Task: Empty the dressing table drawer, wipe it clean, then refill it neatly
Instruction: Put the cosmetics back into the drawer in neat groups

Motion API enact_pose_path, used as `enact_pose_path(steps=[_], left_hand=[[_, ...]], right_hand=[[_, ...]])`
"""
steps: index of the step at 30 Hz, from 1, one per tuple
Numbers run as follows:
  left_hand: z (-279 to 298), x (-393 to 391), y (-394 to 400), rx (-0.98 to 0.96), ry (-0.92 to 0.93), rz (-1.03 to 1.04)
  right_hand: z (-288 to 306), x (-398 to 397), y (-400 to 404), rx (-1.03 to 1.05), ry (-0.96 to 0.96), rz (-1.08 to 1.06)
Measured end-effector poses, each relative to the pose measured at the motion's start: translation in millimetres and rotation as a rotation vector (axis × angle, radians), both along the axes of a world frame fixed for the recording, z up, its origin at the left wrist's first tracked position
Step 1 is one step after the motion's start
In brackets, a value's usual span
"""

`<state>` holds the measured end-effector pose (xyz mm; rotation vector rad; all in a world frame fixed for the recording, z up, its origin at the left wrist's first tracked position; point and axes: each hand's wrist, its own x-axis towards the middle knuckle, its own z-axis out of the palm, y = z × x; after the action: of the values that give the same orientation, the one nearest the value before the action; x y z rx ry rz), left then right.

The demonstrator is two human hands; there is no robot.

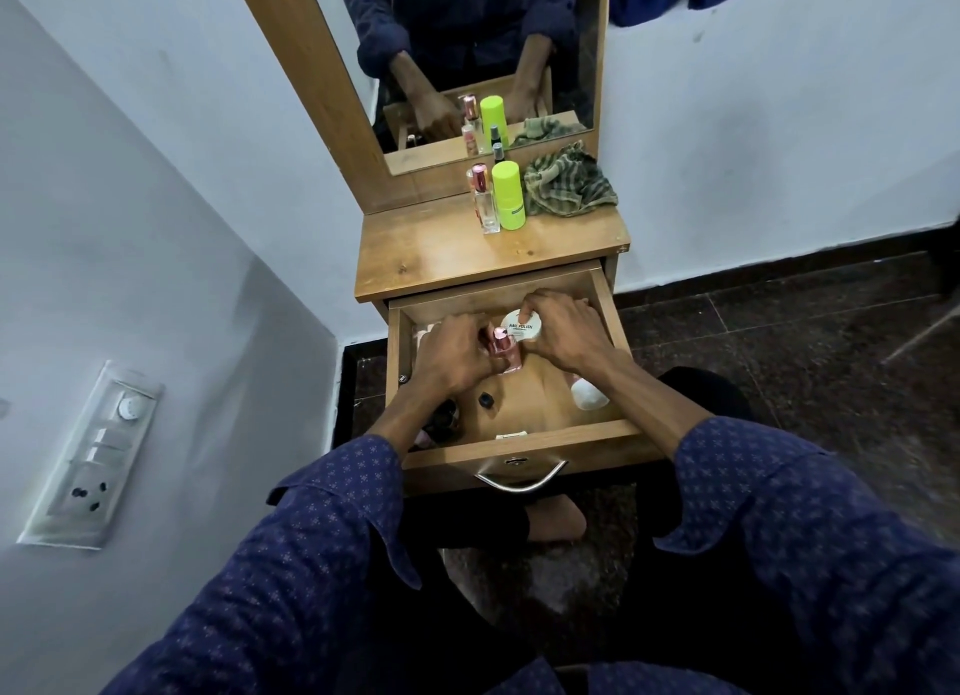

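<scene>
Wooden drawer (608, 307) is pulled out under the desk (441, 250), both hands inside it. Left hand (457, 356) grips a small pink-capped bottle (506, 351), fingers curled round it. Right hand (563, 335) pinches a round white tub (522, 325) labelled nail polish, at the far middle of the drawer. The two items are touching or nearly so.

Drawer still holds a white bottle (589, 395) near right, a small dark cap (485, 398) in the middle and dark items at near left, partly hidden by the left forearm. On the desk: a clear perfume bottle (485, 200), a lime-green bottle (508, 195) and a crumpled striped cloth (569, 185), bunched at the far right.

My read: emptying stage, nowhere near done, though refilling can't be ruled out.

Risks:
- Lifting both at once: they could knock together, and the glass bottle slips out of a crowded grip.
- Desk bottles stand upright, touching. Setting more down beside them could topple the pair.
- Forearm may sweep the near-left items on the way out.
</scene>
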<state>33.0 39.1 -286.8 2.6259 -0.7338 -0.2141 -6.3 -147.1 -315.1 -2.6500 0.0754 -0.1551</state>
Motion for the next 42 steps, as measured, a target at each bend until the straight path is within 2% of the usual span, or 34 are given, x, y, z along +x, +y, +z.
enact_pose_path(steps=[7,14,18,24,28,31,38,42], left_hand=[[-1.6,0.3,4.6,0.002,-0.01,0.01],[14.5,6.5,11.7,-0.005,-0.035,-0.057],[36.0,19.6,14.8,-0.103,-0.097,-0.009],[67.6,59.9,6.5,-0.291,-0.29,0.109],[82.6,90.6,-2.2,-0.308,-0.365,0.086],[91.2,108.9,-12.0,-0.273,-0.435,0.036],[96.5,128.8,-31.7,-0.109,-0.485,-0.037],[97.6,129.9,-38.2,-0.099,-0.482,-0.044]], right_hand=[[0.8,-1.6,-2.2,0.045,-0.031,0.016],[18.6,-9.6,-2.6,0.075,-0.177,-0.027],[44.9,-5.8,-5.8,0.114,-0.25,-0.044],[101.3,20.3,-19.3,0.153,-0.438,-0.023],[133.5,56.4,-34.4,0.101,-0.493,-0.025],[153.8,86.3,-46.9,0.025,-0.469,-0.009],[164.0,130.7,-61.5,-0.234,-0.218,0.134],[165.9,141.4,-61.7,-0.294,-0.196,0.191]])
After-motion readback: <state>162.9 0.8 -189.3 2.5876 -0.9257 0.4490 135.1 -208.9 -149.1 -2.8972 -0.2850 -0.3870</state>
